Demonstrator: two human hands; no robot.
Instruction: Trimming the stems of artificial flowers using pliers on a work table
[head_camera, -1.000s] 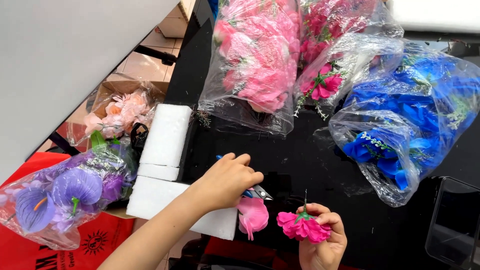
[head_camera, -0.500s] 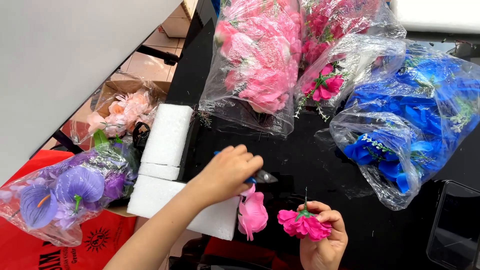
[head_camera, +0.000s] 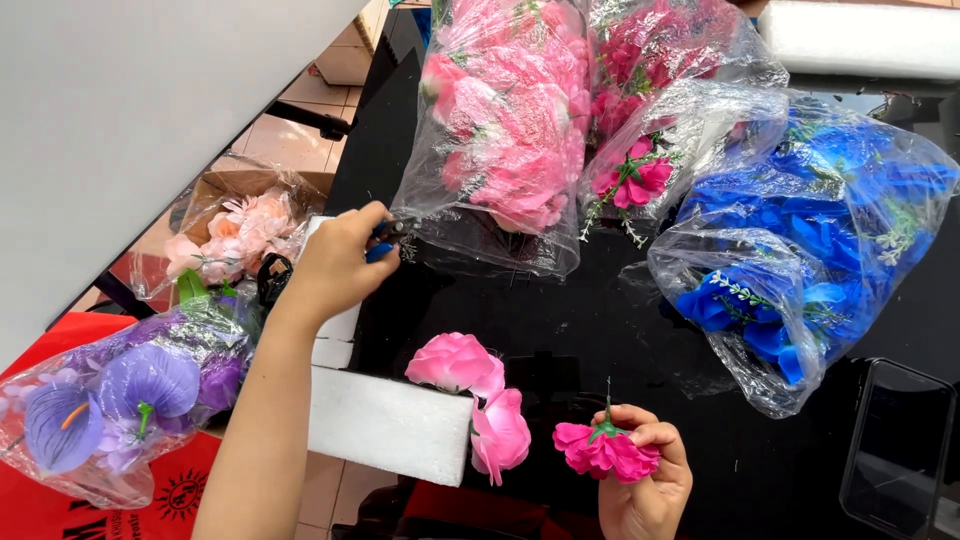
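Left hand (head_camera: 335, 265) closed around a small dark tool with a blue grip (head_camera: 385, 240), at 9 o'clock on the black tabletop (head_camera: 560, 310), tool tip touching the clear bag of pink flowers (head_camera: 505, 130). What kind of tool: cannot tell. Right hand (head_camera: 640, 480) at 6 o'clock, fingers pinched on a magenta flower head (head_camera: 605, 452): ruffled fabric petals, green calyx, short thin stem stub pointing up. Two light-pink flower heads (head_camera: 475, 400), smooth rounded petals, sit against the white foam block (head_camera: 385, 425), just left of the right hand. Bag of blue flowers (head_camera: 800, 240) at 3 o'clock, bag of magenta flowers (head_camera: 650, 150) at 1 o'clock. Bag of purple flowers (head_camera: 120, 390) at 8 o'clock, off the tabletop.
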